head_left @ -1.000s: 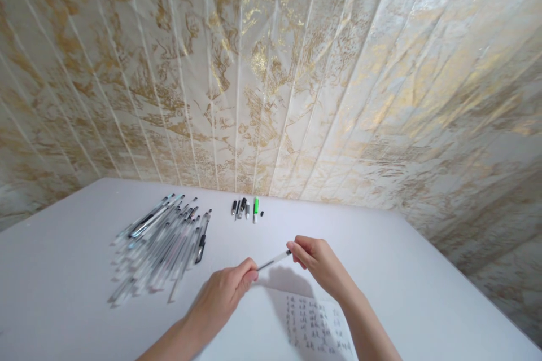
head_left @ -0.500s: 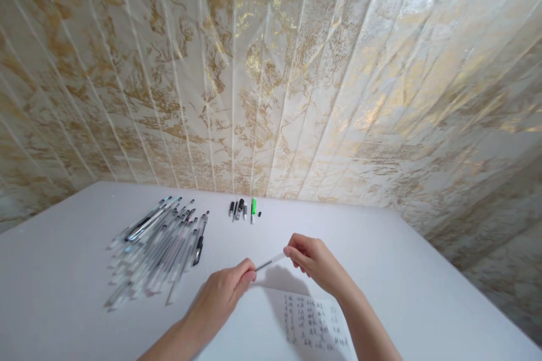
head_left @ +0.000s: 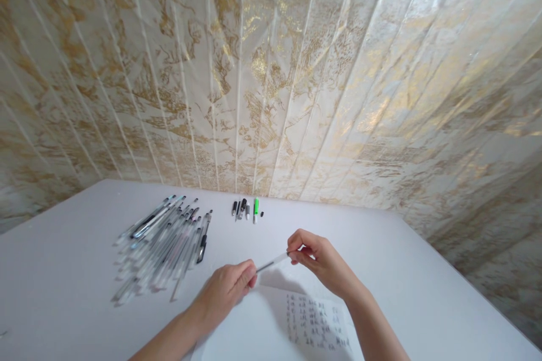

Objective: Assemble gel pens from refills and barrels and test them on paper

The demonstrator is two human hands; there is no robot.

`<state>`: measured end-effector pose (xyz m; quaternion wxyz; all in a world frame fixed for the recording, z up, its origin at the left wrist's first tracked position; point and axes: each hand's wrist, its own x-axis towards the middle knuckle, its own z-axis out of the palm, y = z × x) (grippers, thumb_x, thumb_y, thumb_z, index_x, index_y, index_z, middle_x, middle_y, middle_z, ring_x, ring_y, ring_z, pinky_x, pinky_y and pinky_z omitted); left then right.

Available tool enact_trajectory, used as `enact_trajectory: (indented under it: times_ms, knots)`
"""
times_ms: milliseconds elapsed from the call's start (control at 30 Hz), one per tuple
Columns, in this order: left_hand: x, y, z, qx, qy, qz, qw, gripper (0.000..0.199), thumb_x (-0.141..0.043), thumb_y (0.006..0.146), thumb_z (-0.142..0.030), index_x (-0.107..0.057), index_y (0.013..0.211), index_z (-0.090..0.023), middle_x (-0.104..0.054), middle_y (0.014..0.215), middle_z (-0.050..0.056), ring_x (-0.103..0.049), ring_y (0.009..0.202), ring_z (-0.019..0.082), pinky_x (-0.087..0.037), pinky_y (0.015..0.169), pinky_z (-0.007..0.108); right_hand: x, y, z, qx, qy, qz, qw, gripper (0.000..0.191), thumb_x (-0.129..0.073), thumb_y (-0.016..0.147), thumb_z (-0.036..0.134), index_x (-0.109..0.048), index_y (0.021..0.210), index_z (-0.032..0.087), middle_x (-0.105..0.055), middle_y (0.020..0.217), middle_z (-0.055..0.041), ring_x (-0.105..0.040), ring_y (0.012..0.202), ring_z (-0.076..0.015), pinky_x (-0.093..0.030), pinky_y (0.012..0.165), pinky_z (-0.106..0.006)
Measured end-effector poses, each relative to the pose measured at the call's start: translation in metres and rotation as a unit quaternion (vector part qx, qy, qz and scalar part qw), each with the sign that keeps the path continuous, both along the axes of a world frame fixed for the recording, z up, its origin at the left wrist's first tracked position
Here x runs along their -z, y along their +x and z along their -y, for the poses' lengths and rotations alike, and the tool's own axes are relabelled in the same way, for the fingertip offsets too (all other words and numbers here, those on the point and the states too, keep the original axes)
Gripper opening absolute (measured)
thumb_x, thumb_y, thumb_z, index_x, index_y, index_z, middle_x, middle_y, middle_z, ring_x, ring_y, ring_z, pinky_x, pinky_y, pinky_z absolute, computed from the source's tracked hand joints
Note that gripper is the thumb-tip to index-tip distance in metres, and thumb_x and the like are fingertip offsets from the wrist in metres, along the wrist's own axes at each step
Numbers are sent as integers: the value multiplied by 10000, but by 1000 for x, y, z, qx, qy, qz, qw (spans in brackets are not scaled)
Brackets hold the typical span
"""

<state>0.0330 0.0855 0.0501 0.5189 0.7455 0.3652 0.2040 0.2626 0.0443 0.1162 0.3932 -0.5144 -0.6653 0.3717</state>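
Between my two hands a slim, partly clear pen (head_left: 271,262) with a dark ink section is held slantwise above the table. My left hand (head_left: 235,282) is closed round its lower left end and hides that end. At the upper right end, my right hand (head_left: 311,251) pinches the pen by its dark tip between thumb and fingers. Below the hands lies a white sheet of paper (head_left: 245,327) with rows of handwriting (head_left: 315,321) on its right part, partly in the shadow of my hands.
Many clear pens lie in a fanned pile (head_left: 165,248) on the left of the white table (head_left: 423,282). Near the back stand out a green-capped marker (head_left: 256,207), several dark caps or short pieces (head_left: 243,208) and a tiny black piece (head_left: 262,214). A gold-patterned curtain (head_left: 254,96) hangs behind.
The view has shifted slightly left. My right hand's fingers have changed their hold at the pen's end, where a dark tip now shows. My left hand keeps its grip.
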Motion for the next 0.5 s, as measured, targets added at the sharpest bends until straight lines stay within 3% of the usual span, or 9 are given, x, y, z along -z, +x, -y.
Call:
enact_trajectory:
  times_ms: [333,433,500]
  knots:
    - [-4,1,-4,31,-119,96,988,543,-330,869,-669,-549,809,-175,-213,481,-125,-146,433,86,-194,428,214,-2,4,-1,-11,64,2,998,171,-581,896,344,-616,790,216,-595,899,-39,-570,809,-163,-458,722,-276]
    - [-4,1,-3,8,-102,112,988,501,-371,880,-640,-557,874,-175,-251,501,-116,-197,460,92,-202,455,212,3,5,-3,15,3,-24,1000,248,-621,851,451,-605,932,218,-612,889,-40,-587,811,-171,-483,721,-280]
    - [-4,1,-2,-9,-87,109,990,477,-380,899,-607,-570,856,-171,-276,510,-106,-232,481,97,-202,470,215,8,4,-4,33,-65,7,997,367,-511,881,552,-594,876,195,-604,745,-22,-577,660,-154,-483,614,-266]
